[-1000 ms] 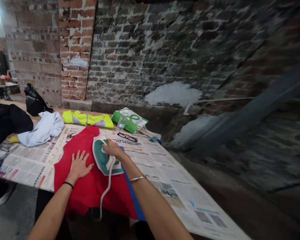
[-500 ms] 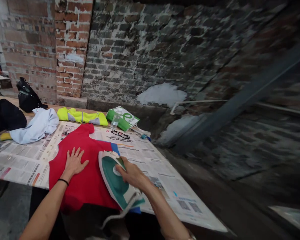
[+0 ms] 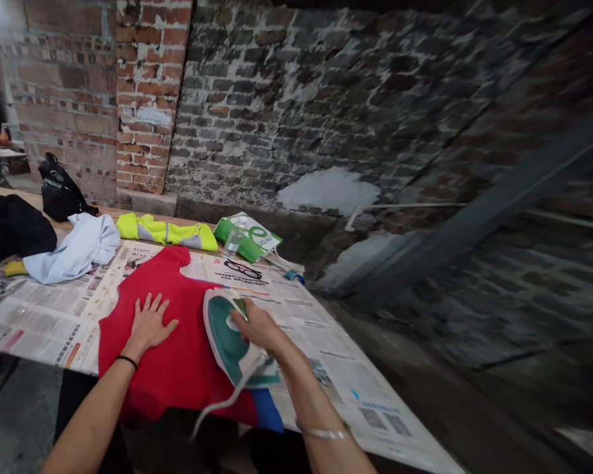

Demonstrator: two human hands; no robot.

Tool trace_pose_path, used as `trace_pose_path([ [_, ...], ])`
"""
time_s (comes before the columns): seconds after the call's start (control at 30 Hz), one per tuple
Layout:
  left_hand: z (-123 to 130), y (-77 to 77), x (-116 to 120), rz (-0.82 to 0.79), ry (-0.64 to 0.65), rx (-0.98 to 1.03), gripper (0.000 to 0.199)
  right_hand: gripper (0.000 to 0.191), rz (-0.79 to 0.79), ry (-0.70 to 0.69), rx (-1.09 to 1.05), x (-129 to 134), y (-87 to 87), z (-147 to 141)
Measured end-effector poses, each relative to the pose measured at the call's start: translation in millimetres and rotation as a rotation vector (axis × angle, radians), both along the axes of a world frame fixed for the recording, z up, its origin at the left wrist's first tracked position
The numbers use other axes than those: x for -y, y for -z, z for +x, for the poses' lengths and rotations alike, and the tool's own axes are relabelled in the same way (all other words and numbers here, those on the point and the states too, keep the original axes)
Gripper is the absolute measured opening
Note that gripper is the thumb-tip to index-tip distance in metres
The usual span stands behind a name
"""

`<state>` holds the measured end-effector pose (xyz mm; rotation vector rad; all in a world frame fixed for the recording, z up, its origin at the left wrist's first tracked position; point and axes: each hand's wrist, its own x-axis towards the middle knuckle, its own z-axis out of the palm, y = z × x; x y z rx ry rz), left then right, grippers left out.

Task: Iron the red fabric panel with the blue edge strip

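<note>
Newspaper-covered table [image 3: 54, 322], left hand [image 3: 151, 324] open on red cloth [image 3: 163, 388], right hand [image 3: 257, 327] gripping steam iron [image 3: 222, 336], brick wall [image 3: 277, 112] behind

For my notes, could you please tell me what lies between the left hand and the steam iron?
In the head view, only red cloth lies between the left hand and the green-and-white steam iron, which the right hand grips.

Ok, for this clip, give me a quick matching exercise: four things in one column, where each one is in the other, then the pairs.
1 steam iron
2 red cloth
3 black-framed glasses
4 yellow reflective vest

A along the newspaper's far edge
B under the left hand
C in the right hand
D lying on the newspaper

Pairs: 1-C, 2-B, 3-D, 4-A
</note>
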<state>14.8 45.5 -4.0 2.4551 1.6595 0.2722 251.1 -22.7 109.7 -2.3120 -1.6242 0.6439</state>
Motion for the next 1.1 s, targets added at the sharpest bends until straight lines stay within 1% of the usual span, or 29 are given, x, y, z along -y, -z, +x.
trace_pose_path([
  [0.1,0,0.8,0,-0.002,0.003,0.015,0.069,0.043,0.006,-0.031,-0.062,48,6.1,-1],
  [0.17,0,2.0,0,0.0,0.006,0.023,0.069,0.048,0.022,-0.046,-0.101,66,8.5,-1],
  [0.2,0,2.7,0,0.003,0.006,0.026,0.069,0.049,0.024,-0.051,-0.114,69,9.0,-1],
  [0.23,0,3.6,0,0.006,0.005,0.027,0.069,0.05,0.021,-0.057,-0.122,67,9.0,-2],
  [0.3,-1,5.2,-1,0.014,0.0,0.028,0.068,0.048,0.013,-0.064,-0.124,52,7.7,-3],
  [0.47,-1,7.6,-2,0.028,-0.001,0.019,0.066,0.036,0.028,-0.053,-0.092,-21,0.1,-11],
  [0.53,-1,7.6,-2,0.03,0.0,0.012,0.066,0.034,0.045,-0.062,-0.093,-42,-3.0,-15],
  [0.57,-1,7.5,-2,0.03,-0.001,0.01,0.066,0.033,0.051,-0.068,-0.094,-48,-4.1,-16],
  [0.6,-1,7.4,-1,0.028,-0.001,0.008,0.067,0.033,0.054,-0.079,-0.096,-49,-4.8,-18],
  [0.67,-1,7.3,-1,0.023,-0.001,0.008,0.067,0.033,0.05,-0.117,-0.105,-39,-4.6,-20],
  [0.8,1,8.0,1,0.006,-0.003,0.02,0.067,0.041,0.041,-0.246,-0.168,11,1.7,-20],
  [0.87,2,8.8,2,-0.002,-0.004,0.028,0.067,0.046,0.044,-0.269,-0.196,32,4.7,-20],
  [0.9,2,9.3,2,-0.005,-0.004,0.031,0.066,0.048,0.042,-0.265,-0.202,38,5.6,-21],
  [0.93,2,9.7,1,-0.008,-0.004,0.033,0.066,0.049,0.035,-0.256,-0.2,39,6.2,-23],
  [1.0,2,10.1,1,-0.007,-0.004,0.036,0.067,0.046,0.019,-0.23,-0.184,29,7.1,-27],
  [1.1,2,10.2,3,0.008,-0.006,0.039,0.068,0.038,0.022,-0.182,-0.143,-10,8.1,-34],
])
